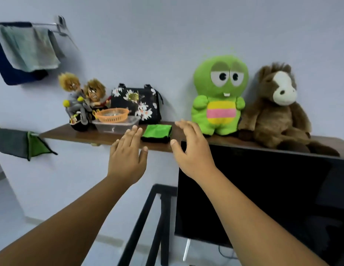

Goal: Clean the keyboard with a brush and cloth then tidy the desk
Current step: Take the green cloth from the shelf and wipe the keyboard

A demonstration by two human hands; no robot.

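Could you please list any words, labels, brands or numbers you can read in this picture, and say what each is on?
None can be read.
The gold plate on the floral bag is too blurred to tell whether it bears text.
The green plush, the folded green cloth and the monitor show no lettering.

A folded bright green microfibre cloth with a black edge [156,133] lies flat on the brown wooden wall shelf [75,133], near the shelf's front edge. It sits between a clear plastic container on its left and a green plush toy on its right, touching neither.
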